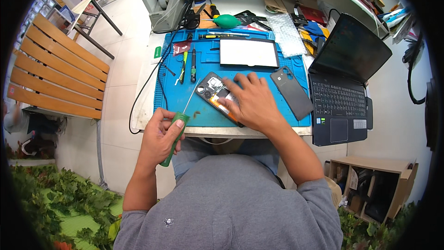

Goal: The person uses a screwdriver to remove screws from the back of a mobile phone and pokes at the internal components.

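My left hand [163, 134] is closed around the green handle of a tool with a thin metal shaft [189, 100]. The shaft points up toward the camera end of an opened phone [213, 93], and whether its tip touches anything I cannot tell. With its back cover off, the phone lies tilted on a blue repair mat [182, 99], inner parts and an orange strip showing. Over the phone's right side my right hand [254, 101] is spread, thumb and fingers apart and seemingly resting on it, hiding that part. A dark phone back cover [292, 93] lies to its right.
Behind the phone is a white-topped tray [247, 53]. Two slim screwdrivers, one dark green [193, 67], lie left of it. An open laptop [340, 97] stands at the right. A green air blower [227, 21] and bubble wrap [286, 34] are farther back; a black cable [144, 90] hangs over the left edge.
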`<state>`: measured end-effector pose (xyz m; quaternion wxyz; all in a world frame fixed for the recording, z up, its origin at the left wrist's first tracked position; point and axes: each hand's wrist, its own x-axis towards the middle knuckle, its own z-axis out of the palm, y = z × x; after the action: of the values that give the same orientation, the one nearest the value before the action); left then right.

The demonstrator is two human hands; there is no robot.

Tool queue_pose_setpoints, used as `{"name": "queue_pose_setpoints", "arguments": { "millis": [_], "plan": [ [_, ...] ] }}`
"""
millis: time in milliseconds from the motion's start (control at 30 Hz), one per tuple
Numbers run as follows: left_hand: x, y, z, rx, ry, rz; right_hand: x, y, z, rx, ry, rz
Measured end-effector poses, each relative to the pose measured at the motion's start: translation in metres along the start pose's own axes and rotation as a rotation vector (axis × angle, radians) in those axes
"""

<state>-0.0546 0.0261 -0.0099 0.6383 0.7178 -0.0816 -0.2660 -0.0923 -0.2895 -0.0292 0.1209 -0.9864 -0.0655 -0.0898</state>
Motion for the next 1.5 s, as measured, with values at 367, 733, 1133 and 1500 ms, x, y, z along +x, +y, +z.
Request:
{"name": "queue_pose_setpoints", "arguments": {
  "millis": [367,733,1133,1500],
  "plan": [
    [-0.008,-0.018,-0.014,-0.064,-0.015,-0.004,0.013,0.004,0.008,-0.065,0.021,0.006],
    [-0.012,-0.017,-0.012,-0.075,-0.022,-0.015,0.024,0.009,0.009,-0.099,0.124,0.073],
    [-0.005,-0.019,0.016,0.09,-0.252,-0.065,-0.082,0.038,-0.043,0.43,0.235,0.327],
    [0.017,0.008,0.065,0.47,-0.349,0.062,-0.099,0.008,-0.009,0.246,0.235,0.239]
  ]
}}
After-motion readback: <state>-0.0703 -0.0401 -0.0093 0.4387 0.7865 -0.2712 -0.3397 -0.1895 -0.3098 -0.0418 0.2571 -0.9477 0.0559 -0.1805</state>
